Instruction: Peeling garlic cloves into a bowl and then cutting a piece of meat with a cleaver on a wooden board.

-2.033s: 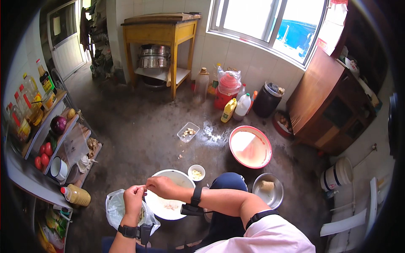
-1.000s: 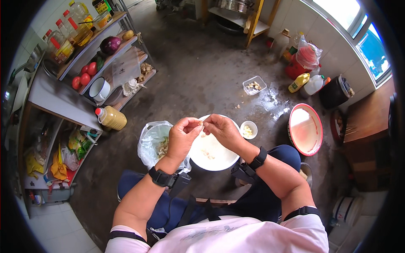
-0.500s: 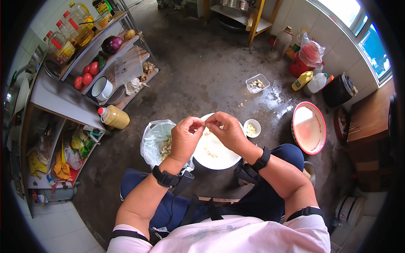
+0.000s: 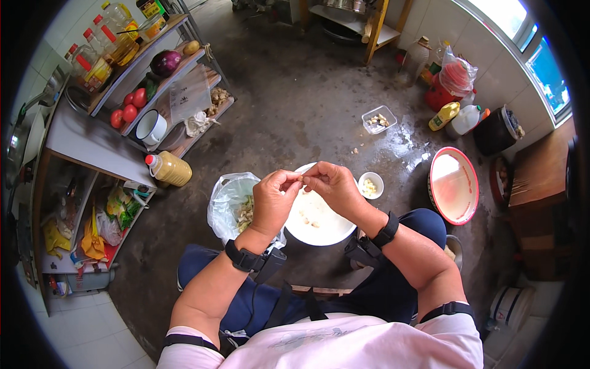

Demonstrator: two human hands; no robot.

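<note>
Over a white basin (image 4: pixel 326 222), my left hand (image 4: pixel 276 195) and my right hand (image 4: pixel 332 184) meet with thumbs and fingertips pinched together. Between them is a small pale piece, apparently a garlic clove (image 4: pixel 303 179), mostly covered by my fingers. Several unpeeled cloves (image 4: pixel 313 222) lie inside the basin. Left of it, a clear plastic bag (image 4: pixel 222 206) lines a container holding pale green and whitish scraps (image 4: pixel 245 215). Just right of my right hand stands a small white bowl (image 4: pixel 370 185) with pale peeled cloves in it.
Farther off on the floor is a clear plastic box (image 4: pixel 379 120) with cloves. At right stand a red-rimmed basin (image 4: pixel 454 186), bottles (image 4: pixel 444 116) and a black bucket (image 4: pixel 495 132). A shelf rack (image 4: pixel 175 80) with vegetables and an oil jug (image 4: pixel 168 169) are at left.
The whole view has shifted slightly. My fingertips have moved a little against each other, still pinched together over the basin.
</note>
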